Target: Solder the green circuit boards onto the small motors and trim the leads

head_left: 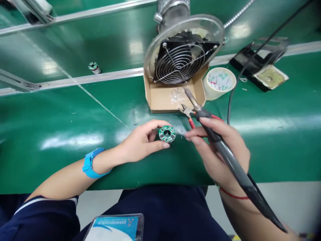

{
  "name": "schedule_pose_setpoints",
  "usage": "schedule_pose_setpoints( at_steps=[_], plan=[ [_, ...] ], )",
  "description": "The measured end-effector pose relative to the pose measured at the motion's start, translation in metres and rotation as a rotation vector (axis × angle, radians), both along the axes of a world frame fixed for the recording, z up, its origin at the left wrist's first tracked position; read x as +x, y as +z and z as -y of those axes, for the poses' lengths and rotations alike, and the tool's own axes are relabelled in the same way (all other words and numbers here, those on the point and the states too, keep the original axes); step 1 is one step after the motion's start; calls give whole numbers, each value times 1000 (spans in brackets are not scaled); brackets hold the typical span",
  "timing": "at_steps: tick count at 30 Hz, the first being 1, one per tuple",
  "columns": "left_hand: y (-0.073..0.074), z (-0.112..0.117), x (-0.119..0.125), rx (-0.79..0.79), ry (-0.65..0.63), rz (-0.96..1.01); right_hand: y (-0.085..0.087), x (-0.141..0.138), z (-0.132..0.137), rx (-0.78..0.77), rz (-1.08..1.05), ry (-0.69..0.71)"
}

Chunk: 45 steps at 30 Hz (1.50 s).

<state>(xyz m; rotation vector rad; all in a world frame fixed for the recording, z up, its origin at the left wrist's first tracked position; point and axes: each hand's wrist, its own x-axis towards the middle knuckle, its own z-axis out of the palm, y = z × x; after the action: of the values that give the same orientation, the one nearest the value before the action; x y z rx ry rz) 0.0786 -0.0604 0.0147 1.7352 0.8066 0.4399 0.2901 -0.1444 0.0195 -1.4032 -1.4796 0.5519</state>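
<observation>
My left hand (141,140) pinches a small round green circuit board (167,133) between thumb and fingers, just above the green bench mat (62,134). A blue strap circles that wrist. My right hand (220,150) is closed round a black soldering iron (225,154); its metal tip (188,94) points up and away toward the cardboard box. The right fingertips reach toward the board's right side. Red-handled cutters (188,113) lie on the mat just beyond the right hand.
A fume-extraction fan (180,57) with a wire grille hangs over an open cardboard box (165,97). A tape roll (219,82) sits to the right of the box. At far right stands an iron stand with a sponge (269,77). Another small round part (94,67) lies beyond the metal rail.
</observation>
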Motion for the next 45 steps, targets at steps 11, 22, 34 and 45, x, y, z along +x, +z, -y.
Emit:
schedule_pose_setpoints(
  at_steps=[11, 22, 34, 45],
  plan=[
    [9, 8, 10, -119, -136, 15, 16, 5, -26, -265, -39, 293],
    [6, 7, 10, -57, -135, -1, 14, -3, -26, -278, -34, 282],
    [-2, 7, 9, -2, -141, 2, -4, -4, -21, -133, 62, 274],
    [-23, 2, 14, 165, 81, -179, -34, -15, -25, -34, 455, 136]
  ],
)
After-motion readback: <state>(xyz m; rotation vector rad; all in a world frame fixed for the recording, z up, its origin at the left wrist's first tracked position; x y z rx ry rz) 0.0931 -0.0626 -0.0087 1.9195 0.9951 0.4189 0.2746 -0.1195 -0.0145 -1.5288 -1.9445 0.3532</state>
